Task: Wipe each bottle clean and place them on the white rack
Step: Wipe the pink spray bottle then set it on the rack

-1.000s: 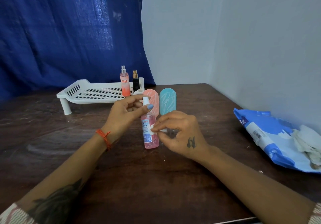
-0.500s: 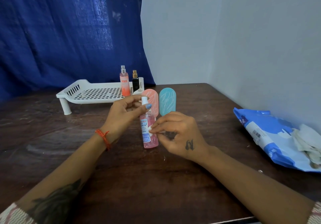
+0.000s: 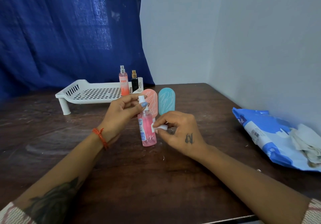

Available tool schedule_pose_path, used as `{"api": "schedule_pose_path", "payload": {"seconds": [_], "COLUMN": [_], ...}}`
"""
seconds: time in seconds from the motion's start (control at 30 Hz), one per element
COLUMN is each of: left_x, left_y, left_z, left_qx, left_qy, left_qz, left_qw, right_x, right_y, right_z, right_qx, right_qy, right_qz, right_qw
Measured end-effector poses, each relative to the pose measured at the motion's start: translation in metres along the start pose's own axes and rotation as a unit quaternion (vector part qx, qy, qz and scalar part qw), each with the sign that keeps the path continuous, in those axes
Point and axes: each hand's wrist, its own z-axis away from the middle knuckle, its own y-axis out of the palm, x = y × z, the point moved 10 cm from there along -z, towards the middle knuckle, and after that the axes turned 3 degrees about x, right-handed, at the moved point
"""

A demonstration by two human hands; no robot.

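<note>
While the left hand (image 3: pixel 121 112) pinches the pink spray bottle (image 3: pixel 148 131) by its cap, upright mid-table, right hand (image 3: pixel 178 133) fingers (image 3: pixel 159 125) press what looks like a wipe (image 3: pixel 159 128) against it; white rack (image 3: pixel 93 93) far left.

I am reaching both bare forearms forward, the two hands meeting around one upright, clear plastic bottle of pink liquid (image 3: pixel 147 130). My left hand (image 3: pixel 121 112) is pinching the bottle's white top between thumb and curled fingers, with a red thread band circling that wrist and a dark tattoo showing on the forearm. My right hand (image 3: pixel 180 133), back turned up and showing a small tattoo, is curling its fingers to pinch a small white wad against the bottle's right side.
</note>
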Motion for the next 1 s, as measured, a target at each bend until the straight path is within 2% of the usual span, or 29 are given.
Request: {"api": "schedule_pose_path", "payload": {"seconds": [0.13, 0.27, 0.4, 0.53, 0.73, 0.87, 1.0], "left_x": [0.000, 0.002, 0.003, 0.003, 0.003, 0.003, 0.002], "left_y": [0.001, 0.001, 0.000, 0.001, 0.002, 0.001, 0.000], "left_z": [0.000, 0.000, 0.000, -0.001, 0.000, 0.000, -0.001], "left_qx": [0.000, 0.001, 0.000, 0.001, 0.008, 0.001, 0.001], "left_qy": [-0.001, -0.009, -0.015, -0.018, -0.020, -0.021, -0.020], "left_qz": [0.017, 0.022, 0.029, 0.039, 0.049, 0.042, 0.034], "left_qw": [1.000, 1.000, 0.999, 0.999, 0.999, 0.999, 0.999], "right_x": [-0.001, 0.003, -0.007, -0.014, -0.005, -0.018, -0.022], "right_y": [-0.003, 0.002, 0.007, 0.005, 0.009, 0.014, 0.012], "right_z": [-0.001, 0.000, 0.001, 0.001, 0.001, 0.003, 0.002], "right_qx": [-0.021, 0.007, 0.029, 0.014, 0.038, 0.057, 0.043], "right_qy": [0.019, 0.003, 0.044, 0.091, 0.051, 0.105, 0.139], "right_qz": [-0.020, -0.049, -0.048, -0.064, -0.069, -0.072, -0.098], "right_qw": [0.999, 0.999, 0.997, 0.994, 0.996, 0.990, 0.985]}}
